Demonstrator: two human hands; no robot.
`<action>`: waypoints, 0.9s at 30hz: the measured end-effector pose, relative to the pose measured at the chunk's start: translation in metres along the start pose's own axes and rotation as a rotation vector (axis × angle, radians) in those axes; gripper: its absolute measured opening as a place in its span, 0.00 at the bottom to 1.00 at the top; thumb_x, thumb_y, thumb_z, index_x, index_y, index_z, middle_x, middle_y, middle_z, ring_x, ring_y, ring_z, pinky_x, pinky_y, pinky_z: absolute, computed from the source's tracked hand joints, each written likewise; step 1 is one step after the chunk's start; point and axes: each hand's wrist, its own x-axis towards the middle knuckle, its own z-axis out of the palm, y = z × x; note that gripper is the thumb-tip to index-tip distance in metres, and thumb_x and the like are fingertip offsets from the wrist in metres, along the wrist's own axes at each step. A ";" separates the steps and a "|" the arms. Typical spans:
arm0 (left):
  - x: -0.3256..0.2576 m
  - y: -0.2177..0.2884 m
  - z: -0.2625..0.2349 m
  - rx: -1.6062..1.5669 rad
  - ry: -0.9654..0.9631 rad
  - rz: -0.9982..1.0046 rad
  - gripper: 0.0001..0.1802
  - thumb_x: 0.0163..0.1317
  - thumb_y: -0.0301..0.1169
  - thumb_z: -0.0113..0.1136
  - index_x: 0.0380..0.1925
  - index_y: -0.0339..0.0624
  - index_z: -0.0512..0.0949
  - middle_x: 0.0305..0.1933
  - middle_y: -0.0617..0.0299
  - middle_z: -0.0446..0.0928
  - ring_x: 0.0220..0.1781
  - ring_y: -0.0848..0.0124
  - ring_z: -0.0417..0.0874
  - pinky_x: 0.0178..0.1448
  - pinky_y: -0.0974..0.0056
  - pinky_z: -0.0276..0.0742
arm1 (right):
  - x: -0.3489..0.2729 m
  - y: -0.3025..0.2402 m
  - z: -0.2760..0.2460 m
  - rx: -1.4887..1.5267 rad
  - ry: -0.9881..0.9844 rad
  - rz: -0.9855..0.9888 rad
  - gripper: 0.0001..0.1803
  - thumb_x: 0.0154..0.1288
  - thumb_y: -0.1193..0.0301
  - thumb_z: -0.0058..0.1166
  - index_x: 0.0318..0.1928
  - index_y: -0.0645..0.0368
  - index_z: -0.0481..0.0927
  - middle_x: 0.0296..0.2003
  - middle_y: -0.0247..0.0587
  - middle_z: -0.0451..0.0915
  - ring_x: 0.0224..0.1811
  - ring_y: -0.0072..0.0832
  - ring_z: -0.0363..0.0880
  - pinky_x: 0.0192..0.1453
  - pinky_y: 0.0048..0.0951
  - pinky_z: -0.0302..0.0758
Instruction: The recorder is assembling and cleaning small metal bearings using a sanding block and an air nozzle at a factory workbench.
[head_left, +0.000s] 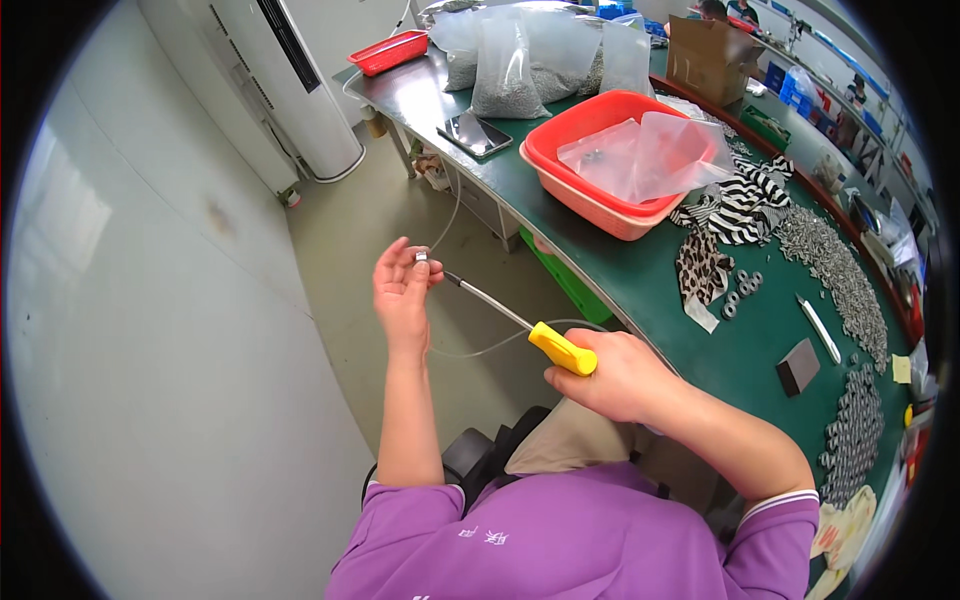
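Observation:
My left hand point(404, 290) is raised over the floor, pinching a small shiny metal part point(422, 257) between thumb and fingertips. In my right hand point(625, 375) is an air blow gun point(562, 348) with a yellow body and a long thin metal nozzle. Its dark tip point(453, 279) points at the metal part and stops a little short of it. A thin clear hose point(490, 350) curves behind both hands toward the blow gun; where it joins is hidden by my hand.
The green table point(640, 290) at right carries a red basket point(600, 115) with plastic bags, a phone point(475, 134), filled bags point(508, 80), striped cloth point(750, 200), a heap of small metal parts point(835, 265), grey rings point(853, 430), a white knife point(820, 330) and a dark block point(798, 367). A wall point(180, 330) stands left.

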 end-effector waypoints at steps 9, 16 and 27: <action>-0.003 0.000 0.016 0.206 -0.054 0.162 0.28 0.57 0.14 0.52 0.57 0.37 0.58 0.47 0.53 0.72 0.41 0.73 0.76 0.45 0.71 0.77 | -0.002 0.011 -0.003 0.005 0.046 -0.006 0.17 0.57 0.56 0.52 0.35 0.57 0.73 0.28 0.50 0.77 0.35 0.48 0.76 0.42 0.42 0.72; -0.004 -0.003 0.013 0.483 -0.069 0.274 0.32 0.55 0.16 0.55 0.60 0.39 0.57 0.45 0.55 0.74 0.40 0.74 0.76 0.44 0.72 0.75 | -0.002 0.014 -0.003 -0.063 -0.017 0.014 0.19 0.58 0.55 0.49 0.39 0.58 0.75 0.32 0.48 0.79 0.38 0.44 0.78 0.45 0.40 0.73; -0.006 0.002 0.009 0.847 -0.069 0.426 0.37 0.52 0.18 0.59 0.62 0.44 0.56 0.40 0.59 0.75 0.34 0.73 0.78 0.43 0.70 0.76 | -0.007 0.014 -0.004 -0.035 0.000 0.019 0.20 0.57 0.55 0.50 0.39 0.59 0.75 0.30 0.48 0.80 0.37 0.43 0.78 0.45 0.39 0.74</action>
